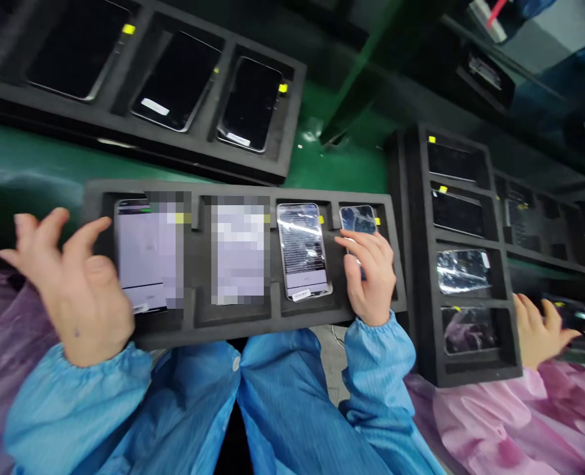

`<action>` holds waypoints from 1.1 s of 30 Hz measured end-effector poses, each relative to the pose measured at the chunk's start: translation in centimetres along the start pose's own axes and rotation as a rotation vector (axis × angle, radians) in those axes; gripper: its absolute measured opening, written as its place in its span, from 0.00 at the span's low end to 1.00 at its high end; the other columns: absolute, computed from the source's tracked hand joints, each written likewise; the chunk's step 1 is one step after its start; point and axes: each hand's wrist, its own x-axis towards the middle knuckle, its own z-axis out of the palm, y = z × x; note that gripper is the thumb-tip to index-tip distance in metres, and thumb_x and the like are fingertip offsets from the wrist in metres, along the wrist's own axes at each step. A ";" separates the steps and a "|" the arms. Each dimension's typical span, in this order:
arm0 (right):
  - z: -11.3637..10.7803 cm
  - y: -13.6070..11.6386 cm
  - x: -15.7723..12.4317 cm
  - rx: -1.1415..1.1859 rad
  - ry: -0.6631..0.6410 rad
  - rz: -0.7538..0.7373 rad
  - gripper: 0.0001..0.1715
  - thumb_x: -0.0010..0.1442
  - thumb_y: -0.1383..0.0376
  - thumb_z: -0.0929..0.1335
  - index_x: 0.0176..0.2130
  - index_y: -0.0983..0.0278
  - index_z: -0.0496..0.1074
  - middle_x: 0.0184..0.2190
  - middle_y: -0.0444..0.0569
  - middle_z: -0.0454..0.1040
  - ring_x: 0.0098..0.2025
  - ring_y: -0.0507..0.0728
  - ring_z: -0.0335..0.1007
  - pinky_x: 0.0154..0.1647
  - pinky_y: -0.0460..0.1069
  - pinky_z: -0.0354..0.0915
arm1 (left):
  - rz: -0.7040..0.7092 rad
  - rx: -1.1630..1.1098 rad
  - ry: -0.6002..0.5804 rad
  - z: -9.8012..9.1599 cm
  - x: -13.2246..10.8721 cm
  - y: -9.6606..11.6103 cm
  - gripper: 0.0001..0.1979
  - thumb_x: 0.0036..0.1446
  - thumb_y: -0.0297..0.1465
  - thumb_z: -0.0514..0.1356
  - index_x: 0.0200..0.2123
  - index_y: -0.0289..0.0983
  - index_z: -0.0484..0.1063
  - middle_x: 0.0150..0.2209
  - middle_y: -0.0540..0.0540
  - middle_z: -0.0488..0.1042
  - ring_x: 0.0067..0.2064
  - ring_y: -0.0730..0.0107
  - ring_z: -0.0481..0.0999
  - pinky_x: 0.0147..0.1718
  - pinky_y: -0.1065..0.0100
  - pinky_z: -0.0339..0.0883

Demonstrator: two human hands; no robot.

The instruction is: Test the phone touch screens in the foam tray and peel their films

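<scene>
A dark foam tray lies in front of me with smartphones in its compartments. My left hand is at the tray's left end, fingers spread, holding nothing, beside a lit smartphone. The second compartment is blurred out by pixelation. In the third, a smartphone shows lines of text and has a white label at its bottom. Over the rightmost smartphone hovers or rests my right hand, fingers stretched out; whether they touch its screen I cannot tell. That hand hides most of this phone.
Behind lies another foam tray with dark-screened phones. To the right, a foam tray holds several phones in stacked compartments. A co-worker's hand in a pink sleeve is beyond it. A green post rises from the green bench.
</scene>
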 end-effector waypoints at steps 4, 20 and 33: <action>0.3 -0.4 0.4 -0.016 0.054 -0.033 0.16 0.67 0.68 0.63 0.51 0.59 0.74 0.49 0.49 0.79 0.54 0.61 0.72 0.64 0.65 0.58 | 0.042 0.069 0.029 -0.8 -0.6 -0.3 0.30 0.68 0.43 0.42 0.59 0.32 0.69 0.67 0.35 0.59 0.74 0.47 0.45 0.70 0.39 0.26; 3.8 -10.6 3.9 0.029 -0.203 -0.234 0.11 0.68 0.68 0.63 0.44 0.61 0.74 0.34 0.45 0.78 0.39 0.56 0.70 0.45 0.54 0.62 | 0.159 0.031 -0.081 -2.6 -1.9 -1.1 0.25 0.69 0.43 0.43 0.56 0.42 0.74 0.69 0.48 0.60 0.74 0.48 0.41 0.71 0.37 0.25; 5.5 -10.1 3.6 0.025 -0.206 -0.239 0.10 0.65 0.72 0.65 0.45 0.62 0.72 0.43 0.44 0.82 0.38 0.55 0.70 0.43 0.55 0.59 | 0.232 0.070 -0.161 -2.4 -1.3 -1.3 0.20 0.68 0.36 0.48 0.59 0.52 0.70 0.71 0.54 0.53 0.74 0.44 0.39 0.67 0.28 0.19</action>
